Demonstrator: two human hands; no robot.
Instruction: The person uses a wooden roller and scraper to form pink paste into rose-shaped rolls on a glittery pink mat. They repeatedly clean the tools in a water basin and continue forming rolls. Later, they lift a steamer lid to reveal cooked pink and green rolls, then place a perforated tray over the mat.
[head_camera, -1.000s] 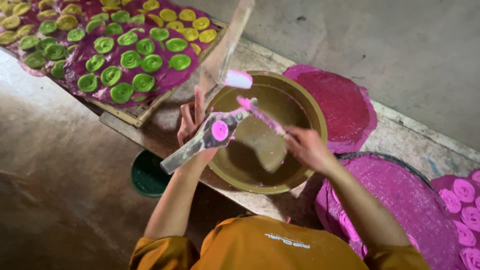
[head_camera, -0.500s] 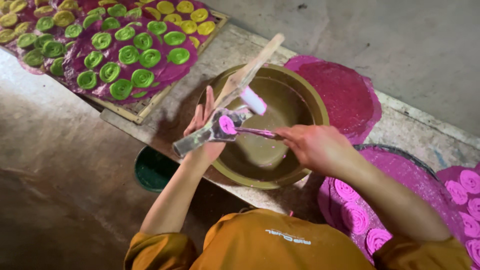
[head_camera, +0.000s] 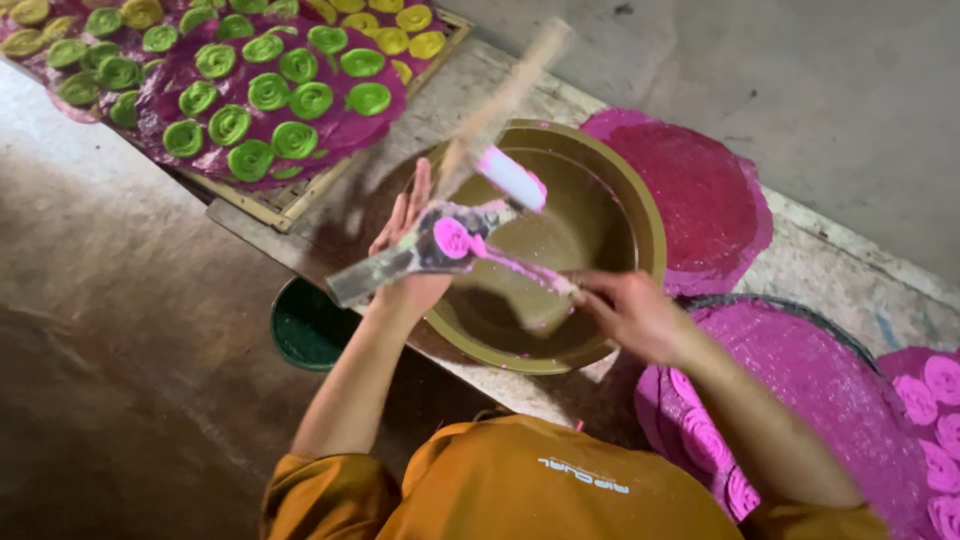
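My left hand (head_camera: 408, 255) holds a flat metal paddle (head_camera: 372, 274) over a wide brass-coloured bowl (head_camera: 652, 225) of brownish liquid, fingers spread behind it. A pink dough spiral (head_camera: 452, 238) sits on the paddle's end. My right hand (head_camera: 632, 315) grips a thin pink-coated stick (head_camera: 525, 270) whose tip touches the spiral. A wooden rod (head_camera: 505, 95) with a pink and white end (head_camera: 512, 178) slants up from the paddle, blurred; what holds it I cannot tell.
A wooden tray (head_camera: 262, 205) at the upper left carries several green and yellow spirals on a purple sheet. Round pink mats (head_camera: 700, 190) (head_camera: 820, 390) lie to the right, one with pink spirals (head_camera: 940, 380). A green bucket (head_camera: 305, 325) stands below the ledge.
My right hand has brought the pink stick down from above the bowl to the spiral on the paddle. The wooden rod has swung more upright.
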